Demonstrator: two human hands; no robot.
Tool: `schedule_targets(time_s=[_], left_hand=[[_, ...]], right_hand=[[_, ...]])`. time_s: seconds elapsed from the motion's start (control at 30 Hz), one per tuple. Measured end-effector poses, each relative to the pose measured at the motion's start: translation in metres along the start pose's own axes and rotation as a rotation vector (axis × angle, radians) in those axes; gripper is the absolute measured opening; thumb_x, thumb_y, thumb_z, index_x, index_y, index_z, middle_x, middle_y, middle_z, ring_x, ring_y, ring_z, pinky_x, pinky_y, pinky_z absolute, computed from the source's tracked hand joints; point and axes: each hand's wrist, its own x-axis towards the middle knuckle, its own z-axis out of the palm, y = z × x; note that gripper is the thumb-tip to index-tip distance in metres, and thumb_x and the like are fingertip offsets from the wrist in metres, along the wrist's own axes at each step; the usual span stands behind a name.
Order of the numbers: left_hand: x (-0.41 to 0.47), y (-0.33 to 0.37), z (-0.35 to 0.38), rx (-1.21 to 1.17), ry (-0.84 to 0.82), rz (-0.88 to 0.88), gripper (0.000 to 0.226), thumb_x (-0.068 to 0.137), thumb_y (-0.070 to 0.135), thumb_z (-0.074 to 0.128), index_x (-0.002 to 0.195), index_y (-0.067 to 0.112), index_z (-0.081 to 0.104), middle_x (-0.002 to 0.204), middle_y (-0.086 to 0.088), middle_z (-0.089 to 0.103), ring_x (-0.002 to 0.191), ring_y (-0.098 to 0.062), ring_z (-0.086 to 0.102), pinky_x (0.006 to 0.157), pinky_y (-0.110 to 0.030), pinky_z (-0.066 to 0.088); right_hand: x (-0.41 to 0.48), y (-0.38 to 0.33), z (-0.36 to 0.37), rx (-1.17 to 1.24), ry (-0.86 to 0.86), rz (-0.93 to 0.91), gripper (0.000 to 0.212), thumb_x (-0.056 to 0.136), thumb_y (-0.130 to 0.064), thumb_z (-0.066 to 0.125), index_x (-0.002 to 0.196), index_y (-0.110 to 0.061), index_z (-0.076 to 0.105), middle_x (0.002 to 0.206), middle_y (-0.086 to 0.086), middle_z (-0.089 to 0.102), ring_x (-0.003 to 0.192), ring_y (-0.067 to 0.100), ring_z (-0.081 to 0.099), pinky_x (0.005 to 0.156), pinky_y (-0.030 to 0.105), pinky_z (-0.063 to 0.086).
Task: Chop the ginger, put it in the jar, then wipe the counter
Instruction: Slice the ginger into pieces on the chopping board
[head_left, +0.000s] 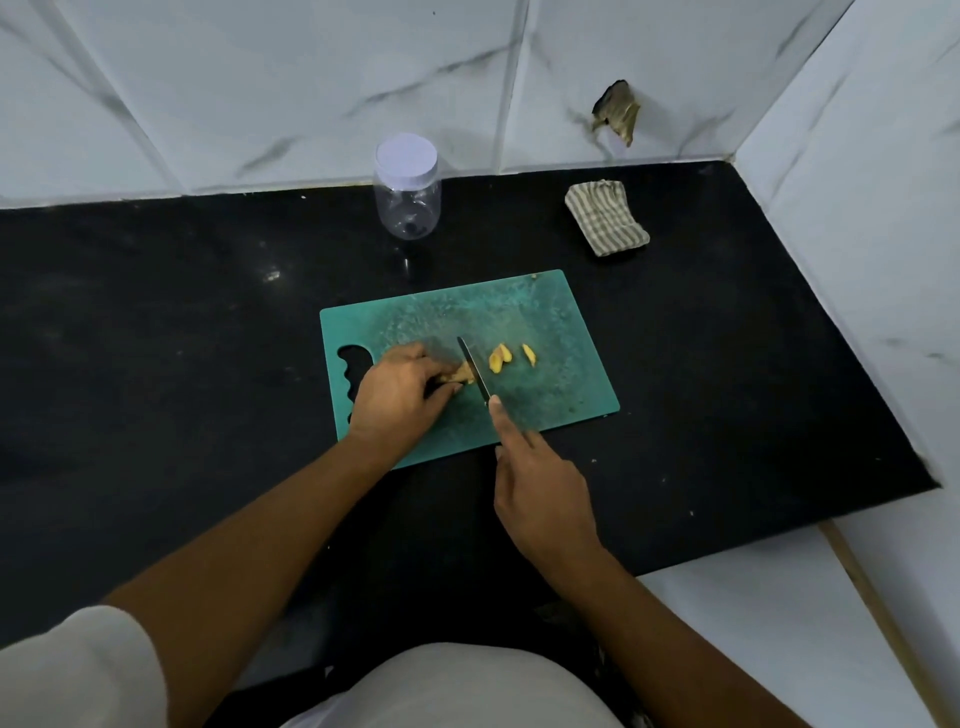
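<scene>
A teal cutting board (519, 312) lies on the black counter (182, 312). My left hand (397, 392) pinches a piece of ginger (464, 373) against the board. My right hand (540, 483) grips a knife (474, 370), its index finger stretched along the spine, the blade resting against the ginger's right end. Cut ginger slices (500, 357) lie just right of the blade, with one more slice (529, 355) a little further right. A clear plastic jar (408, 200) with a white lid on stands behind the board. A striped folded cloth (607, 218) lies at the back right.
Marbled white tiles rise behind the counter and along its right side, and the back wall has a broken hole (617, 111). The counter's right end stops at about (930, 483). The board's handle cutout (356, 371) is at its left end.
</scene>
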Motion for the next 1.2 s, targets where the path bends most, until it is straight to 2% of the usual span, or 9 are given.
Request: schedule_targets(time_s=[0.13, 0.37, 0.53, 0.67, 0.8, 0.87, 0.97, 1.07, 1.2], left_hand=[[0.000, -0.002, 0.001, 0.003, 0.007, 0.005, 0.025, 0.090, 0.032, 0.075, 0.113, 0.021, 0.078, 0.088, 0.003, 0.061, 0.083, -0.018, 0.057, 0.069, -0.043, 0.054], [0.002, -0.005, 0.004, 0.005, -0.001, 0.005, 0.026, 0.090, 0.034, 0.075, 0.112, 0.021, 0.079, 0.088, 0.003, 0.060, 0.083, -0.017, 0.057, 0.068, -0.042, 0.055], [0.001, -0.005, 0.005, -0.003, 0.014, 0.010, 0.025, 0.090, 0.032, 0.076, 0.111, 0.019, 0.079, 0.087, 0.003, 0.059, 0.081, -0.016, 0.056, 0.066, -0.039, 0.054], [0.000, -0.005, 0.006, -0.007, 0.025, 0.002, 0.023, 0.090, 0.031, 0.076, 0.109, 0.019, 0.079, 0.086, 0.003, 0.059, 0.081, -0.016, 0.055, 0.065, -0.039, 0.052], [-0.002, -0.001, 0.004, -0.039, 0.042, -0.006, 0.021, 0.089, 0.028, 0.078, 0.107, 0.018, 0.079, 0.089, 0.003, 0.062, 0.082, -0.015, 0.057, 0.067, -0.037, 0.053], [-0.002, 0.000, 0.004, -0.038, 0.036, -0.006, 0.022, 0.089, 0.029, 0.077, 0.108, 0.018, 0.079, 0.090, 0.003, 0.062, 0.082, -0.014, 0.057, 0.068, -0.037, 0.054], [-0.002, -0.001, 0.004, -0.049, 0.031, -0.019, 0.024, 0.089, 0.030, 0.077, 0.110, 0.018, 0.079, 0.092, 0.004, 0.063, 0.084, -0.014, 0.059, 0.070, -0.039, 0.056], [-0.002, -0.001, 0.005, -0.045, 0.036, -0.035, 0.026, 0.089, 0.031, 0.078, 0.110, 0.016, 0.079, 0.094, 0.004, 0.064, 0.085, -0.015, 0.059, 0.072, -0.038, 0.055], [-0.002, 0.000, 0.007, -0.044, 0.046, -0.065, 0.029, 0.089, 0.033, 0.077, 0.112, 0.016, 0.078, 0.095, 0.007, 0.062, 0.086, -0.013, 0.057, 0.073, -0.033, 0.051]], right_hand=[[-0.007, 0.000, 0.003, 0.048, 0.019, 0.000, 0.066, 0.108, -0.026, 0.040, 0.164, -0.040, 0.009, 0.105, 0.001, 0.057, 0.068, 0.019, 0.053, 0.062, 0.037, 0.042], [-0.005, 0.007, 0.008, 0.145, 0.041, -0.029, 0.066, 0.105, -0.027, 0.042, 0.163, -0.042, 0.015, 0.101, -0.001, 0.060, 0.075, 0.020, 0.063, 0.064, 0.046, 0.055], [0.001, 0.011, 0.004, 0.054, 0.032, -0.060, 0.069, 0.105, -0.023, 0.046, 0.164, -0.038, 0.014, 0.096, 0.000, 0.057, 0.062, 0.018, 0.052, 0.054, 0.035, 0.040], [0.004, 0.004, 0.008, -0.134, 0.010, -0.023, 0.076, 0.105, -0.020, 0.045, 0.164, -0.036, -0.001, 0.115, 0.004, 0.059, 0.065, 0.018, 0.047, 0.060, 0.034, 0.035], [0.017, -0.008, 0.008, -0.224, -0.068, 0.013, 0.082, 0.105, -0.021, 0.045, 0.163, -0.035, -0.012, 0.132, 0.004, 0.054, 0.088, 0.022, 0.063, 0.068, 0.032, 0.035], [0.020, -0.010, 0.008, -0.240, -0.074, 0.011, 0.083, 0.105, -0.021, 0.045, 0.164, -0.035, -0.011, 0.133, 0.005, 0.054, 0.090, 0.023, 0.064, 0.069, 0.032, 0.036], [0.019, -0.006, 0.008, -0.154, -0.045, 0.019, 0.075, 0.106, -0.023, 0.043, 0.164, -0.039, -0.003, 0.118, 0.004, 0.058, 0.085, 0.025, 0.063, 0.067, 0.035, 0.039], [0.022, 0.008, 0.009, 0.138, 0.033, 0.007, 0.063, 0.108, -0.025, 0.044, 0.163, -0.041, 0.019, 0.096, -0.004, 0.057, 0.079, 0.019, 0.060, 0.069, 0.037, 0.048], [0.024, 0.019, 0.007, 0.369, 0.085, 0.027, 0.057, 0.106, -0.020, 0.052, 0.158, -0.037, 0.037, 0.077, -0.014, 0.053, 0.065, 0.002, 0.051, 0.063, 0.017, 0.038]])
